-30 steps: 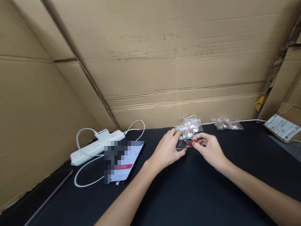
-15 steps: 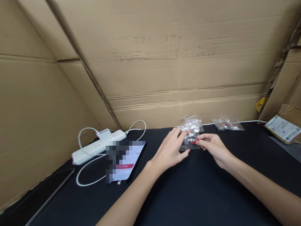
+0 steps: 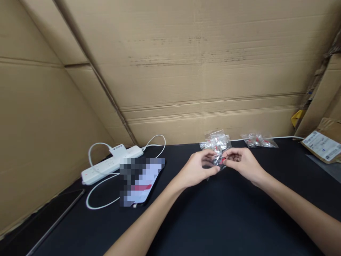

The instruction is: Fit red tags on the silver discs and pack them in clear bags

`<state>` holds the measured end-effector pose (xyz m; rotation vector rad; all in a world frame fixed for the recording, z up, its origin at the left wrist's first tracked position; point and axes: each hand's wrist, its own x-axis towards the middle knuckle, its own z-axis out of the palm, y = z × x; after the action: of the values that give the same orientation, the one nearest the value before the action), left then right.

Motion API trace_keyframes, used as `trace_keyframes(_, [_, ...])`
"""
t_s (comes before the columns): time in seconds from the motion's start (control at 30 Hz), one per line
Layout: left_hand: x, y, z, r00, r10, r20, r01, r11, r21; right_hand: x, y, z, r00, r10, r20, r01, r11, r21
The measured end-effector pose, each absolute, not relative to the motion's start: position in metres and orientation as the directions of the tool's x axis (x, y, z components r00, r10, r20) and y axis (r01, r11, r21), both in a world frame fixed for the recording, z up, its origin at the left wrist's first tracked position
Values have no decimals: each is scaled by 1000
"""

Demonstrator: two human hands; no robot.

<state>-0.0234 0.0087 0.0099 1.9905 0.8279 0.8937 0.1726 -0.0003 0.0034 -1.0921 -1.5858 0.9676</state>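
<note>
A small clear plastic bag (image 3: 216, 161) with something dark and shiny showing through it is between my hands. My left hand (image 3: 199, 167) curls around the bag's left side, thumb below and fingers above. My right hand (image 3: 245, 164) pinches a small red piece (image 3: 223, 161) at the bag's right edge between thumb and forefinger. Whether the red piece lies inside the bag or sticks out of it is too small to tell. Just behind my fingers lies a pile of similar clear bags (image 3: 217, 138) holding shiny items with bits of red.
More bagged items (image 3: 258, 140) lie to the right against the cardboard wall (image 3: 186, 81). On the left are a white power strip (image 3: 112, 165) with a cable, a partly blurred phone (image 3: 149, 181) and a dark flat panel (image 3: 50, 220). A labelled parcel (image 3: 323, 145) sits far right.
My left hand has gone from lying over the bag to gripping it, its thumb nearer my right hand. The red piece has turned in my right fingers, and the bag appears tilted.
</note>
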Motion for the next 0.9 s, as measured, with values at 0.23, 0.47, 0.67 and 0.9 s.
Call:
trace_keyframes(0.23, [-25, 5, 11, 597, 707, 379, 535, -703, 469, 170, -13, 9, -316, 810, 494, 457, 586, -669])
trace_keyframes(0.47, [-18, 1, 5, 599, 676, 429, 502, -734, 457, 167, -11, 5, -251, 868, 428, 453, 497, -740])
trace_keyframes(0.67, [-10, -4, -1, 500, 698, 513, 416, -713, 565, 169, -9, 8, -163, 935, 316, 464, 355, -811])
trace_keyframes(0.9, [-19, -4, 21, 619, 703, 350, 411, -670, 618, 171, -5, 9, -185, 971, 154, 185, 188, -965])
